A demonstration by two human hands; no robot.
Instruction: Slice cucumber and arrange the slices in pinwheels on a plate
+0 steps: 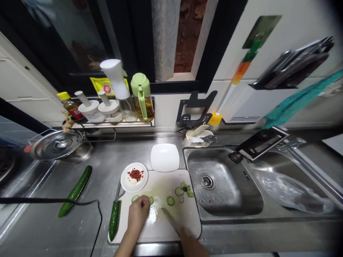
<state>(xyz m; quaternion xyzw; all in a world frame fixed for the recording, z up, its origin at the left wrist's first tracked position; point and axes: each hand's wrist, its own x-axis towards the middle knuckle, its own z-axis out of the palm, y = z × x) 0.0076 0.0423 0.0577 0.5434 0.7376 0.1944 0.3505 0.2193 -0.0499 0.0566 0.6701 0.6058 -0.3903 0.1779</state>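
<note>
My left hand point(139, 211) is over the white cutting board point(158, 233), its fingers curled together. A cucumber slice point(151, 200) shows right beside its fingertips, and another lies behind the knuckles; whatever is inside the fingers is hidden. My right hand point(189, 241), partly blurred at the lower edge, grips a knife point(169, 220) whose blade points up and left across the board. Beyond the blade lies a single round slice point(170, 201). Several thin slices and peel-like pieces point(184, 191) are grouped at the board's right. A cut cucumber piece point(114, 220) rests along the left edge.
A small plate of red berries point(125, 177) sits on the board's upper left corner, beside a white square dish point(164, 157). A whole cucumber point(76, 191) lies left, near a black cable point(48, 201). The sink point(227, 192) adjoins on the right. Condiments stand behind.
</note>
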